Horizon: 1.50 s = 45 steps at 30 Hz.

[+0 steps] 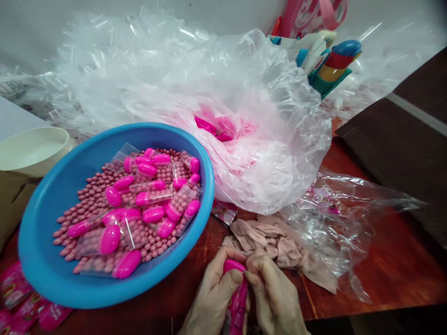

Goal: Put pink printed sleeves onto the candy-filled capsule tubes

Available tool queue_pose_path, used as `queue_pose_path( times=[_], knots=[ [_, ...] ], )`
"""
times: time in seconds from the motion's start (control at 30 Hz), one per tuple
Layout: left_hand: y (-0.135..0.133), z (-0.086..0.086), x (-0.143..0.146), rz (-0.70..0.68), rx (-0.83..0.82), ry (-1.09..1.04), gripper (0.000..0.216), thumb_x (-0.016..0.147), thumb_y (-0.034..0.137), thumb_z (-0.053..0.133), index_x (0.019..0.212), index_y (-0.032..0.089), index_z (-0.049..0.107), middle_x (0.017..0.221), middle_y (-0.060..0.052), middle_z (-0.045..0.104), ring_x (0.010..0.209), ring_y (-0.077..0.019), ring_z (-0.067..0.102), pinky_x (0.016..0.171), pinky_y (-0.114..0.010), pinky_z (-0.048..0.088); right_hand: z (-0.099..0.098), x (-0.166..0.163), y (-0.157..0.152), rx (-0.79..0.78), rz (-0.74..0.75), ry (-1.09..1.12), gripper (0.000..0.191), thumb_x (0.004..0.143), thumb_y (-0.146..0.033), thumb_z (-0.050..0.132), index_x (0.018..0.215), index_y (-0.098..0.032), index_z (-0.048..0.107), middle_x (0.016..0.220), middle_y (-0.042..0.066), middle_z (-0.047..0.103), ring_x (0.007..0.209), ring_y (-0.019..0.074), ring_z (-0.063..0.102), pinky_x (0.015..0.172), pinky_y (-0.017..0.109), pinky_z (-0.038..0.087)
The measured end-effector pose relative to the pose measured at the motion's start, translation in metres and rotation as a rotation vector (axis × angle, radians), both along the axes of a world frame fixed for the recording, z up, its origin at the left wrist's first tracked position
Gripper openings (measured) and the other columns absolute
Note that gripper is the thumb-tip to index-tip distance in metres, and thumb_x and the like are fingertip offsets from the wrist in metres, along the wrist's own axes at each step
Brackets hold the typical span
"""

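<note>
At the bottom middle, a pink-capped tube [239,298] stands between my hands; its lower part is dark pink and partly hidden by my fingers. My left hand [218,288] is closed around it, thumb across the front. The fingers of my right hand [270,291] are pinched together against the cap's right edge. A blue basin [206,186] to the left holds small pink balls [91,195] and several clear tubes with bright pink caps [153,214]. Just beyond my hands lies a crumpled beige cloth [265,237].
Behind the basin, a plastic bag [272,163] with bright pink pieces rests against a heap of clear plastic tubes [115,60]. Printed pink packets [52,316] lie at lower left, a cream bowl [59,144] above. Clear film [335,228] and a dark box [401,135] are at right.
</note>
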<state>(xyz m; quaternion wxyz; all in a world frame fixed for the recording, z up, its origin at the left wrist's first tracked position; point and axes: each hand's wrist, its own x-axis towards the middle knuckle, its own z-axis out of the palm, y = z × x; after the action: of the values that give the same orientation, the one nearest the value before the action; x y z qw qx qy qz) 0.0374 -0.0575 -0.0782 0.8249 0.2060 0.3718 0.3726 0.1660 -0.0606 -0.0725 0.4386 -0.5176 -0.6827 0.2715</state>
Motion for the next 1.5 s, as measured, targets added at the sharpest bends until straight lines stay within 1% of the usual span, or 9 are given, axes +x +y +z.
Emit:
queue_pose_path(
  times=[0.23,0.43,0.6,0.73,0.87,0.97,1.23,1.37,1.5],
  knots=[
    [0.006,0.003,-0.008,-0.068,-0.073,-0.086,0.051,0.054,0.025,0.087,0.093,0.017,0.055,0.059,0.007,0.059,0.044,-0.0023,0.045,0.043,-0.011,0.035,-0.005,-0.001,0.002,0.018,-0.049,0.054,0.027,0.098,-0.029,0.037,0.073,-0.022,0.043,0.063,-0.004,0.047,0.052,0.0095,0.049,0.047,0.018,0.041],
    [0.002,0.005,-0.006,0.078,-0.046,-0.067,0.033,0.073,0.042,0.073,0.09,0.022,0.052,0.053,0.008,0.059,0.031,-0.0036,0.042,0.033,-0.013,0.034,-0.005,0.006,-0.004,-0.059,-0.284,0.131,0.017,0.094,-0.019,0.048,0.078,-0.022,0.05,0.064,-0.004,0.05,0.054,0.0098,0.049,0.05,0.017,0.042],
    [0.005,0.01,0.005,0.34,0.113,0.057,0.011,0.081,0.028,0.067,0.077,0.02,0.061,0.068,0.004,0.062,0.061,-0.0079,0.056,0.062,-0.018,0.043,-0.003,-0.001,-0.016,-0.124,-0.057,0.113,0.035,0.088,-0.05,0.054,0.108,-0.022,0.059,0.081,0.003,0.067,0.069,0.0177,0.067,0.06,0.023,0.056],
    [0.004,0.011,0.013,0.505,0.108,0.164,0.008,0.079,0.025,0.068,0.071,0.022,0.066,0.086,0.001,0.061,0.087,-0.0139,0.056,0.081,-0.021,0.041,-0.013,-0.012,-0.025,-0.102,0.017,-0.074,0.061,0.093,-0.037,0.051,0.146,-0.018,0.03,0.131,0.015,0.059,0.112,0.0266,0.063,0.086,0.029,0.056],
    [0.002,0.007,0.016,0.565,0.035,0.126,0.01,0.078,0.028,0.069,0.07,0.023,0.066,0.088,0.002,0.062,0.087,-0.0135,0.055,0.078,-0.019,0.042,-0.021,-0.014,-0.031,0.0,0.018,-0.103,0.056,0.091,-0.02,0.054,0.144,-0.019,0.037,0.115,0.011,0.069,0.097,0.0214,0.07,0.079,0.023,0.058],
    [0.003,0.006,0.011,0.518,0.145,0.216,0.007,0.078,0.026,0.069,0.071,0.024,0.067,0.089,0.001,0.065,0.088,-0.0152,0.057,0.078,-0.021,0.044,-0.019,-0.005,-0.03,0.064,0.03,-0.162,0.056,0.086,-0.009,0.057,0.14,-0.02,0.043,0.113,0.01,0.07,0.098,0.0222,0.07,0.083,0.026,0.058],
    [0.016,0.013,-0.016,0.249,0.857,0.893,0.011,0.076,0.012,0.071,0.08,0.021,0.075,0.072,-0.003,0.07,0.066,-0.0172,0.063,0.063,-0.026,0.048,-0.01,0.014,-0.014,0.284,0.073,-0.365,0.056,0.089,-0.005,0.05,0.143,-0.014,0.037,0.098,0.014,0.074,0.091,0.0246,0.071,0.077,0.034,0.061],
    [0.013,0.013,-0.014,0.274,0.948,0.923,0.015,0.079,0.007,0.065,0.082,0.017,0.074,0.072,-0.006,0.071,0.065,-0.0179,0.063,0.062,-0.027,0.049,-0.017,0.017,-0.012,0.346,0.103,-0.481,0.063,0.089,-0.006,0.051,0.147,-0.008,0.027,0.093,0.015,0.075,0.082,0.0243,0.073,0.075,0.033,0.061],
    [0.006,0.012,-0.005,0.329,0.796,0.862,0.02,0.084,0.006,0.056,0.082,0.02,0.07,0.074,-0.003,0.068,0.069,-0.0165,0.061,0.066,-0.026,0.048,-0.021,0.022,-0.018,0.371,0.135,-0.585,0.068,0.089,-0.007,0.051,0.149,-0.004,0.02,0.094,0.018,0.075,0.083,0.0279,0.074,0.074,0.037,0.062]
  ],
)
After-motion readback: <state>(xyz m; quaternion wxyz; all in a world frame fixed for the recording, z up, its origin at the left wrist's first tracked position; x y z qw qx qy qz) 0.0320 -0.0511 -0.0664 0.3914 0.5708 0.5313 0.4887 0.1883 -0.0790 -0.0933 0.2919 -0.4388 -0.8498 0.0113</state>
